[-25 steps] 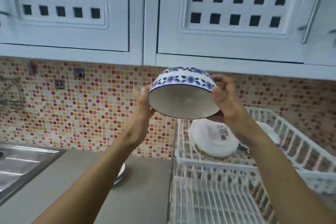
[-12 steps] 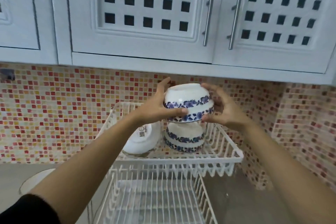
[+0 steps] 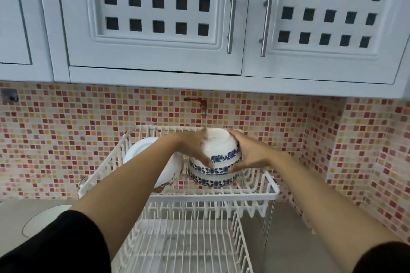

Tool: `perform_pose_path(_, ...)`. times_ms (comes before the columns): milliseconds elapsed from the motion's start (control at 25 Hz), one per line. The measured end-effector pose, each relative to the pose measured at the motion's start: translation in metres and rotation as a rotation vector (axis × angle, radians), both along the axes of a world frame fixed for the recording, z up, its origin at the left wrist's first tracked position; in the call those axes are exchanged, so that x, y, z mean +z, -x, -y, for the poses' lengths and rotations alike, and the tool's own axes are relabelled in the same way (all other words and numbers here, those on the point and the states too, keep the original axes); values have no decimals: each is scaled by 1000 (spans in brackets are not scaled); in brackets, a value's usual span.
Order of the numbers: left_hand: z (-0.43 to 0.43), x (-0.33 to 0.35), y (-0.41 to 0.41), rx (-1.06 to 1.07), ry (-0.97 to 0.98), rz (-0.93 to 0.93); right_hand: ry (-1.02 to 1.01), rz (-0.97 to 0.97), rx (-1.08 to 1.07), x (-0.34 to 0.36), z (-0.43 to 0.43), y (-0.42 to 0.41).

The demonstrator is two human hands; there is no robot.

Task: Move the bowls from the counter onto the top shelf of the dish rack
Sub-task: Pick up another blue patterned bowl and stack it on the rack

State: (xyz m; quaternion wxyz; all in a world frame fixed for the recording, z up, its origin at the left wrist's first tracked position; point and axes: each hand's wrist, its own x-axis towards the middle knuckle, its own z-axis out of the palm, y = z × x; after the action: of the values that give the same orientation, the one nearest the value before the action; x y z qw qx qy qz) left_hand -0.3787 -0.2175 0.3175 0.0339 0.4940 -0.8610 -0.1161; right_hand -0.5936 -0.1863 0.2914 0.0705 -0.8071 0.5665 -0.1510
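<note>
Both hands hold an upside-down white bowl with a blue flower band (image 3: 218,148). My left hand (image 3: 193,147) grips its left side and my right hand (image 3: 249,155) its right side. The bowl rests on top of another upside-down blue-banded bowl (image 3: 213,178), which stands on the top shelf of the white wire dish rack (image 3: 255,193). A white plain bowl (image 3: 142,150) leans on its side at the left of the same shelf, partly behind my left forearm. One more white bowl (image 3: 44,219) sits on the grey counter at the lower left.
The rack's lower shelf (image 3: 184,246) of white wires lies below. White cabinets with metal handles (image 3: 231,11) hang overhead. A mosaic tile wall with a small red tap (image 3: 200,104) stands behind the rack. Grey counter (image 3: 292,239) extends to the right of the rack.
The bowl in my hands has come down from above the rack onto the upside-down bowl on the top shelf. One second ago it was tilted in the air, left of the rack.
</note>
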Motion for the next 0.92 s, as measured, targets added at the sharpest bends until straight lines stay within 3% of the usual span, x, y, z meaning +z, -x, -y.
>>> perform_pose_path(480,9,-8,19,118,-61,168,-121,-160,-110,-7,13,-4)
perform_pose_path(640,6,-4,20,103,-3,193,-167,-257,-136,5,10,-12)
perform_pose_path(760,-2,12,6,18,90,118,-94,-355,-172,24,6,-27)
perform_pose_path(920,-14,42,-51,48,254,26,99,-290,-54,52,7,-85)
